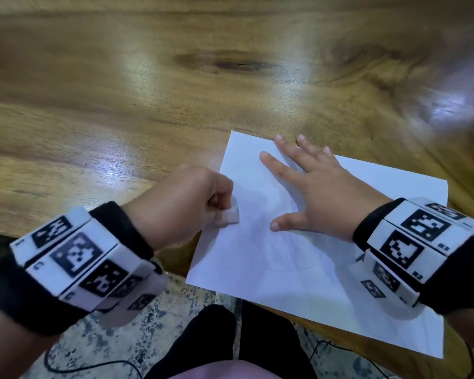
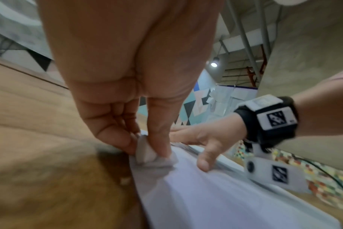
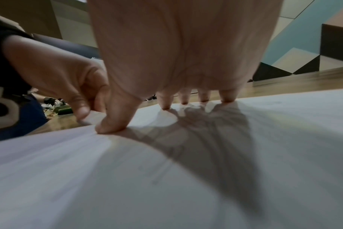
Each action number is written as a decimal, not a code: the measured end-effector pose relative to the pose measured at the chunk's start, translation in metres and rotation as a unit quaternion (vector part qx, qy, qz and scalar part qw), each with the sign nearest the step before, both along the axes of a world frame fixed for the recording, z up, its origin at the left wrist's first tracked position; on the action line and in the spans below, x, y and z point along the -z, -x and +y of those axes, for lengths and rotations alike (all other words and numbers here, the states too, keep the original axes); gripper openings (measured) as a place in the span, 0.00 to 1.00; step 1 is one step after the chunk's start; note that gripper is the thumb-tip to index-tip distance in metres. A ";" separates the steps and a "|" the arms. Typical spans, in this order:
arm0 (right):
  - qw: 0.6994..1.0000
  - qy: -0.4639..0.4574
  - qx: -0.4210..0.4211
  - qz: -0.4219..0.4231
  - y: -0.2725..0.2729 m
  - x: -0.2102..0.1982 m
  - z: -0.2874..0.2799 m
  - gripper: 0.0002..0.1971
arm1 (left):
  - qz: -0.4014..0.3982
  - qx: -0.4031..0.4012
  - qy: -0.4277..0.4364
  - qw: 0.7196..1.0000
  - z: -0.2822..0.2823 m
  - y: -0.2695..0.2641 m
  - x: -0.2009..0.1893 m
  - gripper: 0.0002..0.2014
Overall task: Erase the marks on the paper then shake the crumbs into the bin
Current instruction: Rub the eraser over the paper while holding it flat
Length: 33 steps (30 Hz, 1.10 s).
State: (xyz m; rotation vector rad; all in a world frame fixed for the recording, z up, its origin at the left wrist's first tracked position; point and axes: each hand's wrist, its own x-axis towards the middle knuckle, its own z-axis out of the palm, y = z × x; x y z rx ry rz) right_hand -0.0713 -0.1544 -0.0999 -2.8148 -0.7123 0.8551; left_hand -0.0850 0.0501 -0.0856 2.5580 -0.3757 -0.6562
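A white sheet of paper [image 1: 298,255] lies on the wooden table, its near corner hanging over the table's edge. Faint pencil marks show near its middle. My left hand [image 1: 181,203] pinches a small white eraser [image 1: 231,216] between thumb and fingers and presses it on the paper's left side; the eraser [image 2: 145,151] shows blurred in the left wrist view. My right hand [image 1: 312,187] lies spread on the paper with straight fingers, its fingertips [image 3: 204,99] and thumb pressing the sheet [image 3: 186,178] down. No bin is in view.
The wooden table [image 1: 148,105] stretches far ahead and to the left. Below its near edge are a speckled floor [image 1: 175,310], black cables and my dark trouser legs [image 1: 244,337]. A small crumb [image 2: 125,180] lies on the wood beside the paper's left edge.
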 end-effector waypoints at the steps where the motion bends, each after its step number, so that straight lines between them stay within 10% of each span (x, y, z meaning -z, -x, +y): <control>1: 1.000 0.001 0.000 0.000 0.000 -0.001 0.001 0.52 | -0.002 -0.007 0.001 1.000 -0.001 -0.004 -0.001 0.09; 21: 0.991 -0.003 -0.127 0.032 -0.034 0.003 0.004 0.62 | -0.087 -0.080 0.018 0.993 -0.026 -0.033 0.003 0.04; 27: 0.991 0.002 -0.127 0.034 -0.033 0.001 0.004 0.62 | -0.009 0.045 0.010 0.999 -0.004 0.009 0.000 0.15; 33: 0.992 0.002 -0.122 0.032 -0.032 0.000 0.005 0.61 | -0.093 -0.048 0.022 0.994 -0.022 -0.035 0.000 0.05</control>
